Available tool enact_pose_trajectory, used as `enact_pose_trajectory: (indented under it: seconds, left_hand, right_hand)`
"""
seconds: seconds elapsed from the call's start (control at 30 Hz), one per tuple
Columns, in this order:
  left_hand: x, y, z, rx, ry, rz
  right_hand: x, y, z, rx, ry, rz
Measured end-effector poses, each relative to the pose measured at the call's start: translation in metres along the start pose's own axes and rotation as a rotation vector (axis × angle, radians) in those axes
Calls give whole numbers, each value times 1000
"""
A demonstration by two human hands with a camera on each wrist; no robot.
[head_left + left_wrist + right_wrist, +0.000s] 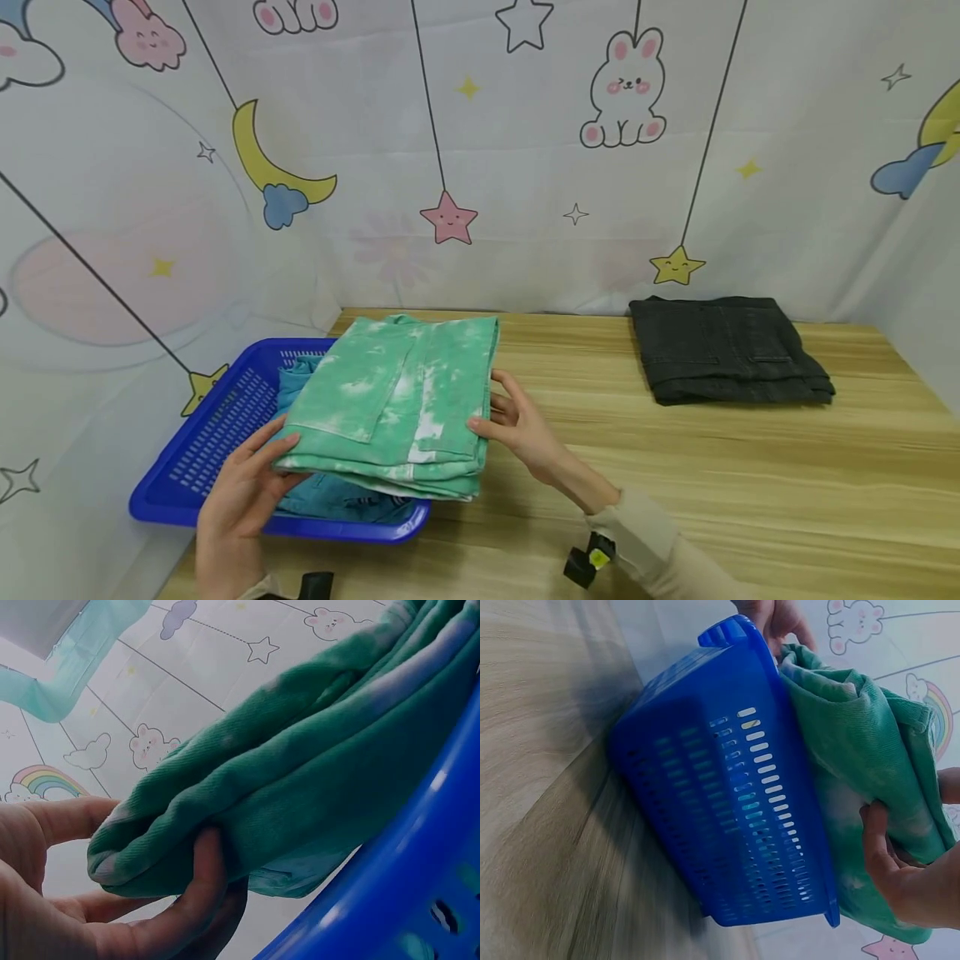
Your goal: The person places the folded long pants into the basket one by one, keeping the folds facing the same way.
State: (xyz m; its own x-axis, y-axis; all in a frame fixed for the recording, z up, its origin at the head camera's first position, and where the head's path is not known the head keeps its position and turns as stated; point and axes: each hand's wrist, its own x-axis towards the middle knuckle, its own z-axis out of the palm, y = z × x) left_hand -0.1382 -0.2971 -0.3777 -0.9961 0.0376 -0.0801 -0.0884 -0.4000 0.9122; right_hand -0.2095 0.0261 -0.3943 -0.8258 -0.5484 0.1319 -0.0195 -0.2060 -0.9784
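A folded green-and-white tie-dye denim garment [390, 400] is held tilted over the blue plastic basket [172, 515], above its rim. My left hand [243, 492] grips its near left corner, thumb on top and fingers underneath, as the left wrist view also shows. At the opposite side my right hand [528, 429] pinches the right edge, the thumb over the upper face and the other fingers under or behind it. Inside the basket lie teal-blue clothes [337, 498], partly hidden by the green garment.
A folded black denim garment [727, 350] lies at the back right of the wooden table [720, 492]. Behind and at the sides hangs a white cloth [525, 150] printed with stars, moons and rabbits. The basket stands at the table's left, close to the cloth.
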Motion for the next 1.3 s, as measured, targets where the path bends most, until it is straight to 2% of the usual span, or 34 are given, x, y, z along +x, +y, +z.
enact_pose_trajectory:
  seconds: [0.23, 0.53, 0.77, 1.1, 1.3]
  left_hand:
    - [1, 2, -7, 3, -21, -7]
    - [0, 6, -14, 25, 53, -30]
    - [3, 6, -20, -2, 41, -30]
    - [4, 9, -26, 22, 50, -46]
    - [3, 11, -30, -4, 6, -45]
  right_hand:
    - [8, 3, 5, -4, 2, 20]
    - [16, 6, 10, -30, -12, 20]
    - [18, 7, 12, -58, -6, 1]
    - [19, 8, 14, -77, -21, -14]
    - [21, 8, 15, -90, -40, -24]
